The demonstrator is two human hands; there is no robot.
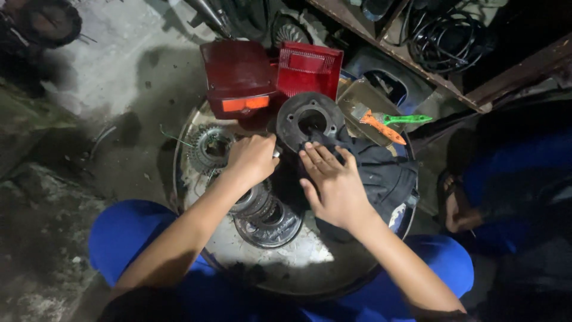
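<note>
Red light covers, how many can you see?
2. One red light cover with an orange strip stands at the tray's far edge; another ribbed one leans just to its right. More may hide behind them.

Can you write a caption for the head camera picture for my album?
Left hand closed on a small metal part, right hand pressing a dark cloth beside a round metal hub.
</note>
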